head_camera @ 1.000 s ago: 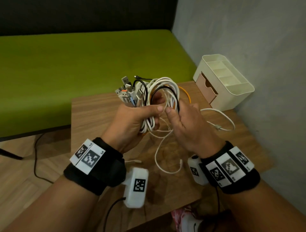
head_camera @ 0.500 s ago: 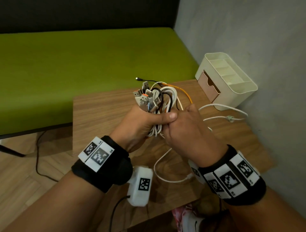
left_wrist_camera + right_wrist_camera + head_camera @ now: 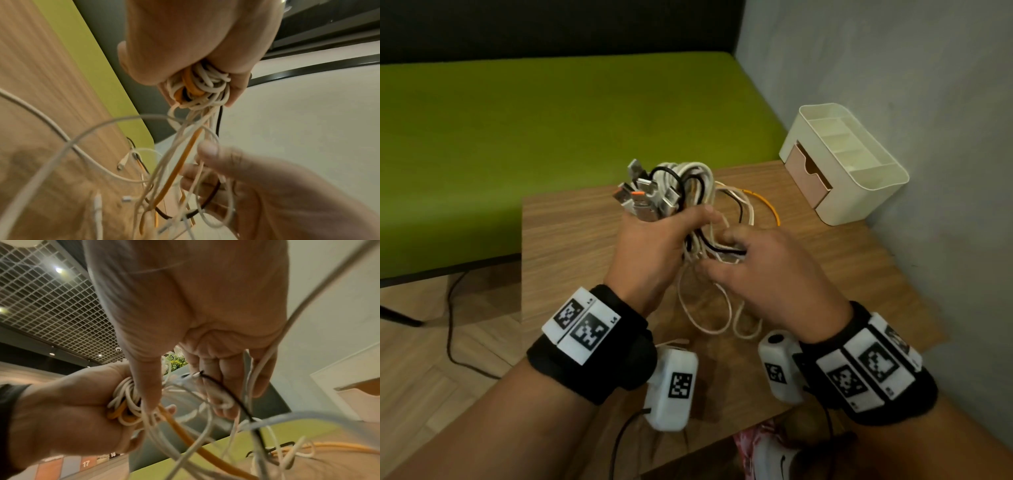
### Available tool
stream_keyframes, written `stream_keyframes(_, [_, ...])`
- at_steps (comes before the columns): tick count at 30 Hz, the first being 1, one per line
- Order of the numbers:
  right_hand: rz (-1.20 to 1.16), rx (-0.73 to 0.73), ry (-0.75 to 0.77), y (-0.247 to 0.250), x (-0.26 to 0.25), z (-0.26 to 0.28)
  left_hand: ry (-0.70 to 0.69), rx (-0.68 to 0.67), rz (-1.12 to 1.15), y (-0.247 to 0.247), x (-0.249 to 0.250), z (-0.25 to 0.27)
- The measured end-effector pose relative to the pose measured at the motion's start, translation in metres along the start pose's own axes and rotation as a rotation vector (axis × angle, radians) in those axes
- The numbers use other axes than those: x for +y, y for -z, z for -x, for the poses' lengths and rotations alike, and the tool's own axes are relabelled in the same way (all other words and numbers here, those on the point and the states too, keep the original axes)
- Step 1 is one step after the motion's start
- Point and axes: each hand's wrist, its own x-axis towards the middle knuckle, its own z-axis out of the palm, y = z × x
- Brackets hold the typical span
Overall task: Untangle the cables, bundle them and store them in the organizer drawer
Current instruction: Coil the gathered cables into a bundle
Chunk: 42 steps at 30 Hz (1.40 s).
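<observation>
My left hand point(image 3: 654, 240) grips a coiled bundle of cables point(image 3: 688, 185), white, black and orange, above the wooden table point(image 3: 571, 246). Several USB plugs point(image 3: 640, 195) stick up from its fist. Just right of it, my right hand point(image 3: 756, 267) spreads fairly straight fingers among the loose strands. In the right wrist view a black cable point(image 3: 226, 394) crosses those fingers point(image 3: 232, 378) and white strands run between them. Loose loops hang down to the table. The cream organizer point(image 3: 873, 178) stands at the far right corner, its pink drawer point(image 3: 808, 174) partly pulled out.
A green bench point(image 3: 551, 120) runs behind and left of the table. A grey wall point(image 3: 928, 102) closes the right side, close behind the organizer. A black cord point(image 3: 452, 325) trails on the wood floor at left. A shoe point(image 3: 767, 455) shows below the table's near edge.
My right hand has let go of the bundle, dropped to the lower right and spread its fingers in the loose strands. The left hand has kept its grip and moved a little left.
</observation>
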Motion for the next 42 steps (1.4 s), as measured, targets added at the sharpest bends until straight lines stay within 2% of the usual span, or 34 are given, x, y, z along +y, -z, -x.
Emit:
stream_keyframes(3, [-0.077,-0.029,-0.068,0.005,0.01,-0.004,-0.074,0.056,0.01,0.007,0.004,-0.01])
stream_keyframes(5, [-0.135,-0.033,0.025,0.003,0.009,-0.005,-0.075,0.07,0.03,0.011,0.003,-0.013])
stream_keyframes(8, [-0.362,-0.034,0.196,-0.005,0.001,-0.005,-0.061,0.008,0.065,0.008,0.001,-0.009])
stream_keyframes(10, [-0.42,-0.044,0.234,-0.013,0.002,-0.006,0.006,-0.056,0.164,0.005,-0.001,-0.005])
stream_keyframes(14, [-0.441,-0.085,0.153,-0.019,0.014,-0.013,0.186,-0.217,0.375,0.006,-0.003,-0.002])
stream_keyframes(17, [-0.321,-0.078,0.124,-0.018,0.021,-0.015,0.236,-0.275,0.455,0.008,-0.001,0.0])
stream_keyframes(25, [0.012,0.115,0.193,-0.02,0.026,-0.021,0.254,-0.387,0.559,0.009,0.002,0.0])
stream_keyframes(27, [0.14,0.091,0.153,-0.02,0.028,-0.021,0.256,-0.372,0.592,0.009,0.001,0.001])
stream_keyframes(30, [0.251,-0.018,-0.023,-0.015,0.032,-0.022,0.26,-0.303,0.629,0.01,0.001,-0.003])
stream_keyframes(33, [0.328,-0.075,-0.052,-0.011,0.044,-0.025,0.224,-0.229,0.569,0.009,0.0,-0.005])
stream_keyframes(36, [0.135,-0.117,0.069,-0.002,0.045,-0.02,0.2,-0.131,0.561,0.013,0.002,-0.011])
stream_keyframes(40, [-0.251,0.201,0.368,0.002,0.025,-0.004,0.191,-0.027,0.64,0.026,0.003,-0.024])
stream_keyframes(42, [-0.366,0.209,0.392,-0.007,0.009,0.0,0.184,-0.007,0.639,0.027,0.001,-0.025])
